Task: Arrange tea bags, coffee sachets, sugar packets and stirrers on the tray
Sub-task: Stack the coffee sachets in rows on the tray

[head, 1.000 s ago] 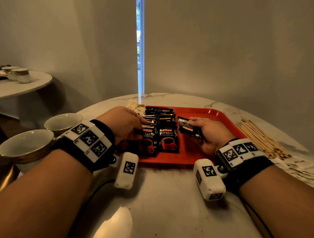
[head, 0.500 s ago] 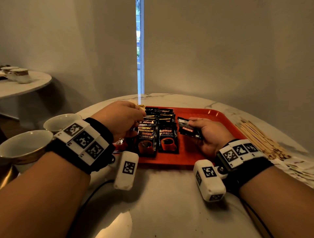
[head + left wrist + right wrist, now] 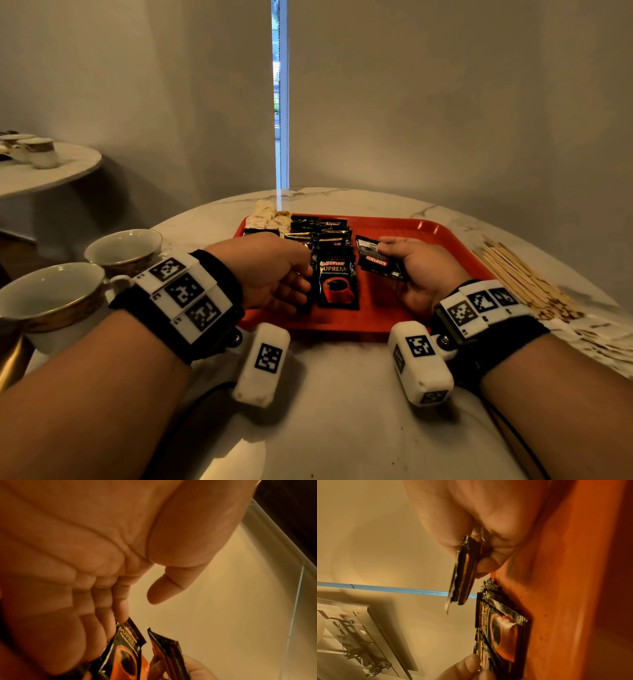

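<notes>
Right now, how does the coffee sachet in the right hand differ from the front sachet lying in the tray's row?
The held sachet is gripped above the red tray by the right hand; the front row sachet lies flat on it. The held sachet's print reads upside down, the row sachet's upright, showing a red cup. Both are black Kopiko packs.

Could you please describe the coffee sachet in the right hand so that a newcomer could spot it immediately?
Start at the red tray on the marble table. Right of the rows of black coffee sachets lying flat, the right hand pinches a sachet. Unlike the rest, it is off the tray, tilted, with its label upside down.
</notes>
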The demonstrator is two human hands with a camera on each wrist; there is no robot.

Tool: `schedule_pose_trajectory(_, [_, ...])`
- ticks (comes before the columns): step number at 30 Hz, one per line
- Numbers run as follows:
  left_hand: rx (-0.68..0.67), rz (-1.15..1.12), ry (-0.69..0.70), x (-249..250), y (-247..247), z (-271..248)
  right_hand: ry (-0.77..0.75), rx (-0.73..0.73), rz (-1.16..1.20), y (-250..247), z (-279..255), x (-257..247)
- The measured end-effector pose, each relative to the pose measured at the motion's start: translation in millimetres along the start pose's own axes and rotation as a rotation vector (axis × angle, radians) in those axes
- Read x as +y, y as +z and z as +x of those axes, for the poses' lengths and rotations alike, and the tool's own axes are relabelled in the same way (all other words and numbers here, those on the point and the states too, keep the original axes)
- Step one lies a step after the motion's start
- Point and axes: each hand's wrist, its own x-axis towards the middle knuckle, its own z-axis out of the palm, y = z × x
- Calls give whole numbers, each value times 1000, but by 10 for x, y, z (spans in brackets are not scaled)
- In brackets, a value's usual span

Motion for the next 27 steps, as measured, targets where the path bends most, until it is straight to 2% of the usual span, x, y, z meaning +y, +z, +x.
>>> schedule_pose_trajectory(9, [17,-28,33,0,-17,-34,-1,7,-22,11,-68,-33])
schedule_pose_trajectory(14, [-13,-96,213,32,-11,-83,-48,-13,-61,87,-182,-99])
schedule_pose_trajectory(17, [-4,-148,304,52,20,-91,-69,-52,-49,169,-280,-137])
schedule_pose_trajectory(22, [-44,-300,354,78,69,-93,-98,-152,-6,326,-429,-143])
schedule_pose_trajectory(25, [-93,-308,387,73,102,-113,-121,-215,22,379,-473,-120])
schedule_pose_trajectory(27, [-79,-291,396,61,97,-97,-141,-233,46,413,-495,-117])
